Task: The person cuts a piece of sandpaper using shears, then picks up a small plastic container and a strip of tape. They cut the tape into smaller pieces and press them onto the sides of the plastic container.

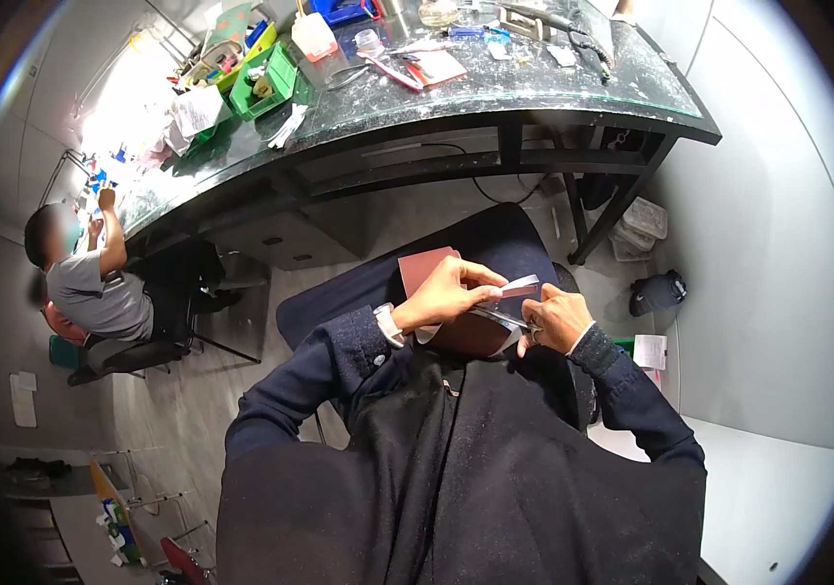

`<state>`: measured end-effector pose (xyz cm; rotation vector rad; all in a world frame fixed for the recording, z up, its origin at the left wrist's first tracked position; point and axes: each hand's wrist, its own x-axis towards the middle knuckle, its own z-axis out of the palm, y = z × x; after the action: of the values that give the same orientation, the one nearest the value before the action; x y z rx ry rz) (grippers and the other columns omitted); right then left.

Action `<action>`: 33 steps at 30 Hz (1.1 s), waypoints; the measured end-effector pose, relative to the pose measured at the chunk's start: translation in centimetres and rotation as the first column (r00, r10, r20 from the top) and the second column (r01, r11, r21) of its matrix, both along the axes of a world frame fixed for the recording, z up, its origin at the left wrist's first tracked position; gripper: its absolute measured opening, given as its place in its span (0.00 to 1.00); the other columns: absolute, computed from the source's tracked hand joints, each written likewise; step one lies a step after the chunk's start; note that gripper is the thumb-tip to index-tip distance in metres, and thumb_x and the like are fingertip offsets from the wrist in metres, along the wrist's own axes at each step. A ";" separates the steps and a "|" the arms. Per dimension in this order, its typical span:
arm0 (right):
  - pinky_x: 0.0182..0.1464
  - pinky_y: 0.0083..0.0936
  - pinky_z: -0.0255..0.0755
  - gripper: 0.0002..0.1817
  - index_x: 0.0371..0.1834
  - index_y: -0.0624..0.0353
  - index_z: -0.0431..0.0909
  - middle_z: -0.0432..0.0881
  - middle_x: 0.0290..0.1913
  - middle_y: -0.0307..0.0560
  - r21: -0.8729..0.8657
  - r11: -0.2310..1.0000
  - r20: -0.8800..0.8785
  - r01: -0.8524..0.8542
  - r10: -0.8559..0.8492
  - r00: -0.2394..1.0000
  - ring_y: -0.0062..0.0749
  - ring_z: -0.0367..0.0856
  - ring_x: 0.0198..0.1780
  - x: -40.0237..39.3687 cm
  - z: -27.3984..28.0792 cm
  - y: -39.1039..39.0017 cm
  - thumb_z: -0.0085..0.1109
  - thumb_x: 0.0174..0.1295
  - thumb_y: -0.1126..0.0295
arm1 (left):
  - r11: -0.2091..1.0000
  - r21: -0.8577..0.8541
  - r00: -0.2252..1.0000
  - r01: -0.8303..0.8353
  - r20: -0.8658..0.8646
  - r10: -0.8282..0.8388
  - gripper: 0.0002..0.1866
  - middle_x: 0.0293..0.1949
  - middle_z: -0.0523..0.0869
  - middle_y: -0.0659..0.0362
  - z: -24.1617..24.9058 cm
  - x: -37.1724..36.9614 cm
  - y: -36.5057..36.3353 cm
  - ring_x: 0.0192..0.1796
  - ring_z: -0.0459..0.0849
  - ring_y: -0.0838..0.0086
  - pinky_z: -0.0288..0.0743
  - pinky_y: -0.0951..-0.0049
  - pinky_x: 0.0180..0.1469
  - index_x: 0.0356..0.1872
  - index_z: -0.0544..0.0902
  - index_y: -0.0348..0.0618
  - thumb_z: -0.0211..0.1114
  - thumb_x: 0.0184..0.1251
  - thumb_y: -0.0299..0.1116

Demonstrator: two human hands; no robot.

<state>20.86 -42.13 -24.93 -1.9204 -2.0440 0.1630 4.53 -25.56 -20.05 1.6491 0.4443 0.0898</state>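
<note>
My left hand [444, 294] is closed on a reddish-brown sheet that looks like sandpaper [420, 268], thumb and fingers pinching it near a narrow pale strip [522, 284]. The lower part of the sheet hangs over my lap, curled to its pale back at the edge. My right hand [559, 320] is closed on what look like metal scissors [503, 316]. Their blades point left along the sheet, just under the strip and close to my left fingertips. My right fingers hide most of the handles.
A dark padded seat [329, 310] is in front of my knees. Beyond it stands a dusty black workbench [407, 115] with green bins [266, 83], a white bottle [314, 37] and tools. A seated person [105, 288] works at left. Clear plastic boxes [641, 224] and a black bag [659, 292] lie right.
</note>
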 end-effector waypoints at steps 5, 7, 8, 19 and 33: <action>0.29 0.32 0.72 0.17 0.27 0.51 0.78 0.74 0.17 0.42 0.020 0.995 0.024 -0.101 0.101 0.995 0.35 0.78 0.32 0.2 0.0 -0.2 0.70 0.40 0.54 | 0.987 0.105 0.987 0.123 0.086 -0.133 0.11 0.33 0.86 0.58 -0.5 -1.0 -0.5 0.35 0.80 0.79 0.73 0.78 0.40 0.42 0.85 0.38 0.67 0.59 0.28; 0.29 0.32 0.73 0.16 0.30 0.52 0.79 0.76 0.19 0.43 -0.006 0.986 0.030 -0.164 0.164 0.986 0.36 0.80 0.31 0.1 0.0 -0.5 0.68 0.44 0.55 | 0.913 0.344 0.955 0.220 0.114 -0.274 0.10 0.32 0.86 0.58 0.5 -1.2 -0.4 0.35 0.79 0.76 0.72 0.76 0.40 0.41 0.86 0.39 0.67 0.58 0.27; 0.29 0.33 0.74 0.15 0.31 0.52 0.79 0.77 0.19 0.44 -0.019 0.981 0.019 -0.193 0.193 0.981 0.36 0.81 0.31 0.0 0.1 -0.6 0.67 0.46 0.56 | 0.882 0.401 0.942 0.248 0.113 -0.316 0.10 0.30 0.85 0.57 1.1 -1.3 -0.7 0.35 0.78 0.72 0.71 0.74 0.41 0.40 0.86 0.41 0.67 0.56 0.26; 0.44 0.36 0.72 0.27 0.33 0.55 0.76 0.80 0.26 0.40 0.001 0.968 0.076 -0.250 0.249 0.966 0.32 0.78 0.37 -0.1 2.8 -0.8 0.63 0.46 0.41 | 0.713 0.661 0.896 0.234 0.139 -0.422 0.11 0.31 0.82 0.58 2.6 -2.0 -1.9 0.36 0.76 0.67 0.73 0.70 0.39 0.39 0.86 0.42 0.68 0.52 0.24; 0.71 0.59 0.36 0.46 0.37 0.60 0.72 0.70 0.36 0.45 0.046 0.997 0.166 -0.055 0.047 0.985 0.39 0.72 0.46 1.1 1.1 -0.5 0.54 0.34 0.22 | 0.987 -0.093 0.986 -0.135 0.083 0.142 0.11 0.35 0.85 0.61 3.8 -2.5 2.0 0.36 0.80 0.84 0.73 0.85 0.37 0.44 0.83 0.34 0.66 0.61 0.27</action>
<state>21.94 -42.61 -23.86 -1.9090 -2.1813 -0.0366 2.05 -23.60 -16.20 1.5212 0.4880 0.2436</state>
